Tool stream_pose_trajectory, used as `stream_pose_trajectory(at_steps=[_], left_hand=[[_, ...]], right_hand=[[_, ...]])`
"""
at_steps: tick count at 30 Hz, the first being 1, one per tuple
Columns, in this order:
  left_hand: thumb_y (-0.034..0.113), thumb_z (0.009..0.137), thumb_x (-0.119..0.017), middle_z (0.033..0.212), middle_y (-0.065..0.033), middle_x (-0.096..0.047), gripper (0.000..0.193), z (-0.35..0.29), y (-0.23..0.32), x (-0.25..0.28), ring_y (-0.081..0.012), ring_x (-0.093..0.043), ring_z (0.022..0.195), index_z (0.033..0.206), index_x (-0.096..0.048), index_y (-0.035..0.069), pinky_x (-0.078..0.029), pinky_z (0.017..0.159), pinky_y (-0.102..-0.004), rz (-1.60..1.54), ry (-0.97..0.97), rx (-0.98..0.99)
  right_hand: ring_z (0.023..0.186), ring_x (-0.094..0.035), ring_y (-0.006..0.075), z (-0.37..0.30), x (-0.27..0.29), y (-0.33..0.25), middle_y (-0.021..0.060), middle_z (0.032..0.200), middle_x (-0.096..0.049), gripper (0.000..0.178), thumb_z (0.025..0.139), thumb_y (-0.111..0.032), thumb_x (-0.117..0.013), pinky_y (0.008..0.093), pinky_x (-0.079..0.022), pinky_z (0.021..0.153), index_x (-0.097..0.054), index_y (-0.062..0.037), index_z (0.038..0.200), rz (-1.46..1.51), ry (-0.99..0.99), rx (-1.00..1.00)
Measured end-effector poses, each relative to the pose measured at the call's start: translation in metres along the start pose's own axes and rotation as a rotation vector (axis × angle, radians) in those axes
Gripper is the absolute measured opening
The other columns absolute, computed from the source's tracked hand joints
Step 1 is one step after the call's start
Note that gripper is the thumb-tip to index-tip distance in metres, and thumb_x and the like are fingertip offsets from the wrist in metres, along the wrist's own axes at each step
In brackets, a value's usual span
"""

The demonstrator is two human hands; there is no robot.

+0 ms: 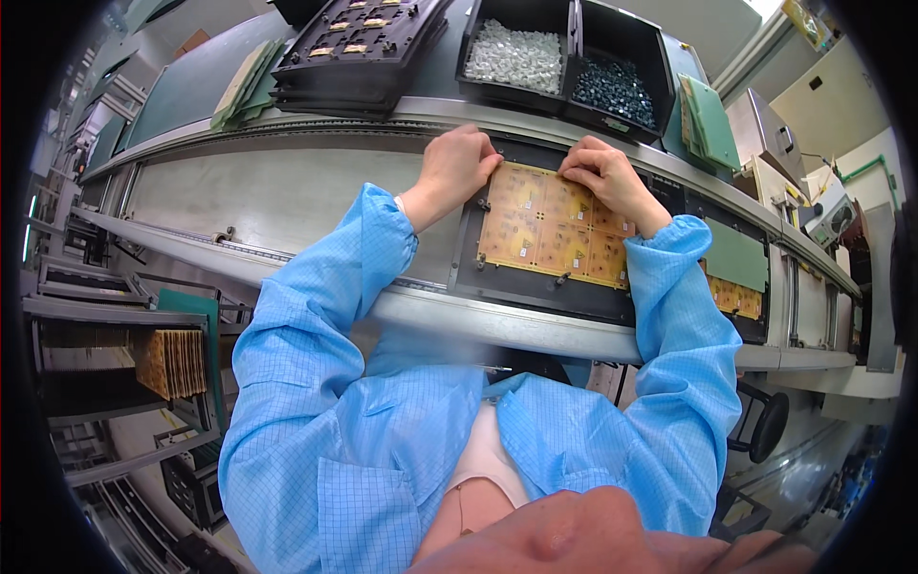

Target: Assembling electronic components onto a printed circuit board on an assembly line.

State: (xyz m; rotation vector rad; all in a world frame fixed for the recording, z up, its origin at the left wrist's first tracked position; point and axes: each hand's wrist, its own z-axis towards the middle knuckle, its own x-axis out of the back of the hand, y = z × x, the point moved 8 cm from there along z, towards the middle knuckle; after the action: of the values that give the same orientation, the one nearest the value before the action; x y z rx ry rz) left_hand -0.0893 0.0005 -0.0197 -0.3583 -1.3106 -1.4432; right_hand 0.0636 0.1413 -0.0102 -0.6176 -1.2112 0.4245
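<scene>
Nearest the lens, the person's blue checked smock (pixel 382 450) is filling the lower half of the view, its two sleeves reaching up toward a grey conveyor bench (pixel 287 196). Lying on that bench, directly ahead of the person, is a black carrier tray (pixel 535 287) holding an orange-yellow circuit panel (pixel 550 230) divided into several squares. The left hand (pixel 457 170) is resting at the panel's upper left corner, fingers curled in and pressing down against the edge; whether anything small is pinched between them cannot be told. The right hand (pixel 604 177) is sitting at the panel's upper right part, its fingers bunched together with the tips touching the panel surface, and again any small part held there is too tiny to make out. Beyond the hands, on the far side of the bench, a black bin of clear white pieces (pixel 514 55) is standing just beside a black bin of dark pieces (pixel 612 91). To the left of them a stack of black trays (pixel 359 48) is carrying small gold parts. A second tray with a green board (pixel 736 256) is waiting to the right, touching the first carrier's side.
</scene>
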Motion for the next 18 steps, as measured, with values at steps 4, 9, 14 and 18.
stream_pose_trajectory(at_steps=[4,9,14,18], left_hand=[[0.027,0.084,-0.073,0.086,-0.0108,-0.066,0.021,-0.001,0.017,0.004,-0.0338,-0.066,0.081,0.077,-0.073,0.007,-0.053,0.072,-0.0422,0.032,0.005,-0.153],[0.014,0.085,-0.068,0.085,-0.0087,-0.058,0.007,0.029,0.029,0.051,-0.0305,-0.063,0.082,0.084,-0.064,0.008,-0.052,0.074,-0.0433,0.123,0.325,-0.317],[0.009,0.076,-0.066,0.090,-0.0065,-0.063,0.007,0.082,0.045,0.038,-0.0263,-0.064,0.090,0.083,-0.065,0.007,-0.051,0.078,-0.0383,0.415,0.348,-0.526],[0.013,0.083,-0.061,0.094,-0.0085,-0.072,0.013,0.117,0.058,0.007,-0.0260,-0.067,0.096,0.088,-0.073,0.008,-0.053,0.081,-0.0385,0.598,0.123,-0.483]], right_hand=[[0.089,-0.064,0.0277,-0.012,0.005,-0.002,0.0117,0.098,-0.061,0.009,0.087,-0.007,-0.069,0.0341,-0.052,0.078,-0.071,-0.0017,0.094,-0.076,-0.026,0.086],[0.100,-0.062,0.0306,-0.053,0.033,-0.016,0.0134,0.103,-0.062,0.020,0.088,-0.009,-0.069,0.0358,-0.050,0.087,-0.068,-0.0019,0.106,-0.141,0.151,-0.072],[0.101,-0.064,0.0385,-0.111,0.069,0.025,0.0217,0.106,-0.067,0.029,0.095,-0.026,-0.064,0.0429,-0.051,0.088,-0.067,-0.0007,0.109,-0.625,0.488,-0.411],[0.087,-0.070,0.0403,-0.130,0.065,0.044,0.0244,0.094,-0.071,0.039,0.098,-0.032,-0.061,0.0444,-0.055,0.075,-0.065,0.0013,0.117,-0.472,0.483,-0.587]])
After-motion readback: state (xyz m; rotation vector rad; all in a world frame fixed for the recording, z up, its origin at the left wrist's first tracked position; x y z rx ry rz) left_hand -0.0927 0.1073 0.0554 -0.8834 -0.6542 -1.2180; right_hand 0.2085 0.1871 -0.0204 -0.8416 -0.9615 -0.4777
